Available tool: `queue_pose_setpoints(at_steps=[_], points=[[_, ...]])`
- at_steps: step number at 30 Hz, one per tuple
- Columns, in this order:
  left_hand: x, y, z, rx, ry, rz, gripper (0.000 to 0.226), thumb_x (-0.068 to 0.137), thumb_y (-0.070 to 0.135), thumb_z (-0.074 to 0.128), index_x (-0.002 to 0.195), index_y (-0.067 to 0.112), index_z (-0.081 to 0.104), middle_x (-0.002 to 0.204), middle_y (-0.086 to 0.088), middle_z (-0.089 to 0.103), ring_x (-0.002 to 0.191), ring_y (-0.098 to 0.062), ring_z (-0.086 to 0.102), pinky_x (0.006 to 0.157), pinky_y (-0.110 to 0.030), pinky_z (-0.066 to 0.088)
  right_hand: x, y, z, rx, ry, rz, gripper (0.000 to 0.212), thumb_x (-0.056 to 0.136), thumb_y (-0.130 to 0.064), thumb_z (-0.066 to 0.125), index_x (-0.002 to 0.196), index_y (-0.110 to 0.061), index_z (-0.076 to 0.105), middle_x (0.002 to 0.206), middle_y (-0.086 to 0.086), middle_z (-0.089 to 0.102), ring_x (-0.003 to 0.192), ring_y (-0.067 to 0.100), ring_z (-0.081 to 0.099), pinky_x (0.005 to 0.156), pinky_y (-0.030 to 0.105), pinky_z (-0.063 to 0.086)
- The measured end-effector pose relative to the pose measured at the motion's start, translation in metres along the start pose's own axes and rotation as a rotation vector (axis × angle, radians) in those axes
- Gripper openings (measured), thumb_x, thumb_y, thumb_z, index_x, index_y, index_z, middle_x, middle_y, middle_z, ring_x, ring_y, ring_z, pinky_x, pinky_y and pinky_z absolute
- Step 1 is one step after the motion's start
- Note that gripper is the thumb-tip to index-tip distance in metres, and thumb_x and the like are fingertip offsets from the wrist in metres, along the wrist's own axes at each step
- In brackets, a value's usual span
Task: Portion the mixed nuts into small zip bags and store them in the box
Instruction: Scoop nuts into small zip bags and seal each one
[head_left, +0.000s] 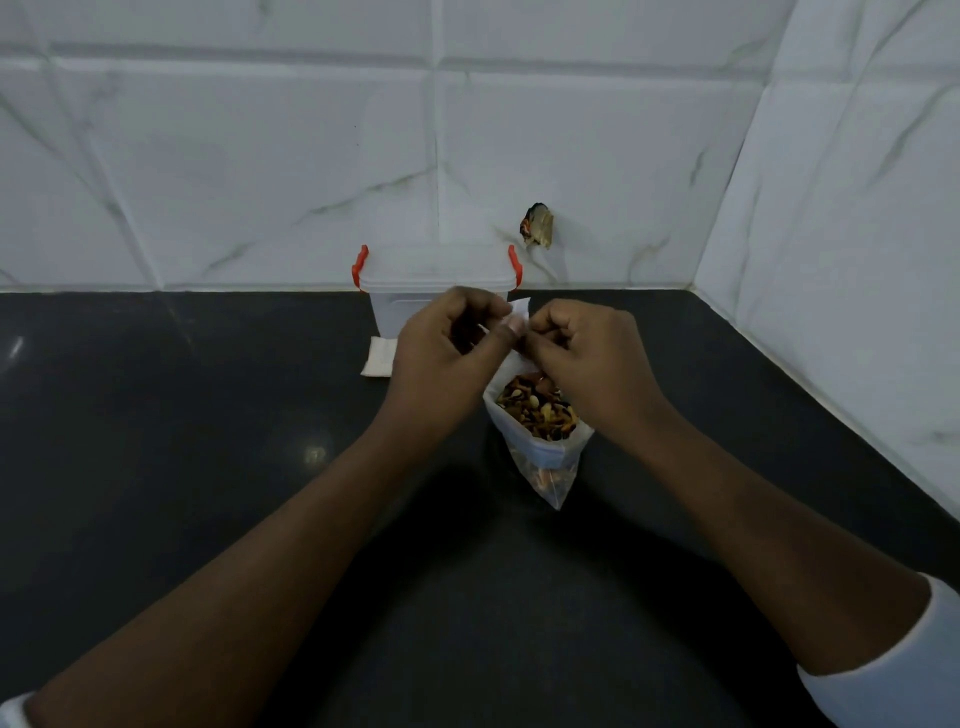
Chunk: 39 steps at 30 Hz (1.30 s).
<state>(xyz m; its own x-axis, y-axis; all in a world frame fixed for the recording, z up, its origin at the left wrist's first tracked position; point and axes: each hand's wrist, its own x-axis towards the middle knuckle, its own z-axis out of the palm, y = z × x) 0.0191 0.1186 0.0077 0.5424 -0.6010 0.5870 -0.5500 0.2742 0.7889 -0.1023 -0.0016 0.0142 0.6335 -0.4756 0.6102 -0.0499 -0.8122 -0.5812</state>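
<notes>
1. Leftmost: a flat pile of small white bags lies on the black table, just in front of the box's left corner. Its right side is hidden behind the left hand.
2. Box: pale plastic with the lid on and orange clips at both ends. It stands at the back of the table against the tiled wall.
3. Left hand: raised in front of the box, fingers curled, thumb and fingertips pinching the left edge of a small zip bag.
4. Small zip bag: held in the air between both hands, with only a white corner showing above the knuckles. Cannot tell whether its mouth is open.
5. Big bag of mixed nuts: stands open on the table just below the hands, nuts showing at the top.
6. Dark scrap on the wall, up right of the box.
7. Right hand: fingers curled in, pinching the bag's right side, close against the left thumb.
</notes>
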Motion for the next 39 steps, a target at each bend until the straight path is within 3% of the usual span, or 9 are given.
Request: queue_pose_setpoints(at_steps=[4,7,10,13,19,26,36,39], points=[[-0.0018,-0.0026,0.0013,-0.048,-0.011,-0.082,0.014,0.092,0.012,0.074,0.105,0.01,0.071,0.096,-0.001,0.074,0.09,-0.013,0.073,0.082,-0.031,0.061,-0.0015,-0.0015,0.0026,-0.056,-0.048,-0.129,0.011,0.095,-0.015,0.069,0.1,-0.012,0.078,0.076,-0.003,0.073,0.069,0.008,0.068,0.062,0.028,0.054],[0.0009,-0.0051,-0.003,-0.122,0.019,-0.143,0.019,0.091,0.01,0.075,0.108,0.003,0.07,0.097,-0.009,0.075,0.092,-0.019,0.074,0.081,-0.031,0.062,-0.0009,-0.0035,0.0021,-0.033,-0.089,-0.153,0.013,0.097,-0.015,0.069,0.106,-0.013,0.078,0.083,-0.003,0.074,0.075,0.006,0.069,0.066,0.023,0.054],[0.0009,-0.007,-0.0032,-0.195,0.044,-0.2,0.02,0.091,0.006,0.074,0.109,-0.001,0.07,0.099,-0.015,0.075,0.094,-0.027,0.074,0.083,-0.035,0.062,-0.0017,-0.0039,0.0034,0.043,-0.107,-0.084,0.016,0.096,-0.013,0.071,0.111,-0.016,0.077,0.091,-0.007,0.076,0.084,0.002,0.071,0.074,0.017,0.056],[0.001,-0.0072,-0.0031,-0.272,0.053,-0.247,0.016,0.093,0.003,0.07,0.108,-0.001,0.071,0.098,-0.015,0.076,0.093,-0.027,0.075,0.081,-0.036,0.062,-0.0009,-0.0032,0.0044,0.152,-0.099,0.01,0.017,0.095,-0.011,0.07,0.111,-0.013,0.077,0.093,-0.004,0.077,0.085,0.006,0.073,0.08,0.026,0.06],[0.0007,-0.005,-0.0036,-0.415,0.057,-0.359,0.017,0.093,0.003,0.07,0.109,0.002,0.072,0.102,-0.017,0.076,0.096,-0.03,0.075,0.083,-0.04,0.062,-0.0008,-0.0027,0.0052,0.187,-0.086,0.054,0.013,0.094,-0.015,0.073,0.106,-0.015,0.076,0.089,-0.004,0.076,0.083,0.01,0.073,0.079,0.032,0.062],[0.0018,-0.004,-0.0055,-0.465,0.066,-0.411,0.021,0.092,-0.003,0.068,0.112,0.003,0.067,0.097,-0.016,0.077,0.092,-0.026,0.076,0.078,-0.036,0.062,-0.0023,-0.0023,0.0076,0.223,-0.102,0.062,0.018,0.093,-0.016,0.076,0.11,-0.012,0.074,0.093,-0.007,0.076,0.086,0.003,0.073,0.078,0.017,0.057],[0.0023,-0.0022,-0.007,-0.476,0.038,-0.422,0.033,0.09,-0.002,0.071,0.121,0.003,0.064,0.097,-0.016,0.077,0.093,-0.027,0.076,0.082,-0.038,0.062,-0.0003,0.0028,0.0066,0.174,-0.09,0.073,0.006,0.095,-0.022,0.073,0.095,-0.016,0.075,0.086,-0.004,0.075,0.081,0.013,0.072,0.078,0.039,0.06],[0.0018,-0.0018,-0.0058,-0.463,0.029,-0.42,0.032,0.091,-0.002,0.069,0.122,0.003,0.064,0.099,-0.017,0.076,0.093,-0.026,0.076,0.079,-0.034,0.062,-0.0006,0.0027,0.0079,0.152,-0.078,0.061,0.005,0.097,-0.019,0.07,0.093,-0.017,0.074,0.084,-0.006,0.074,0.08,0.011,0.071,0.076,0.033,0.059]])
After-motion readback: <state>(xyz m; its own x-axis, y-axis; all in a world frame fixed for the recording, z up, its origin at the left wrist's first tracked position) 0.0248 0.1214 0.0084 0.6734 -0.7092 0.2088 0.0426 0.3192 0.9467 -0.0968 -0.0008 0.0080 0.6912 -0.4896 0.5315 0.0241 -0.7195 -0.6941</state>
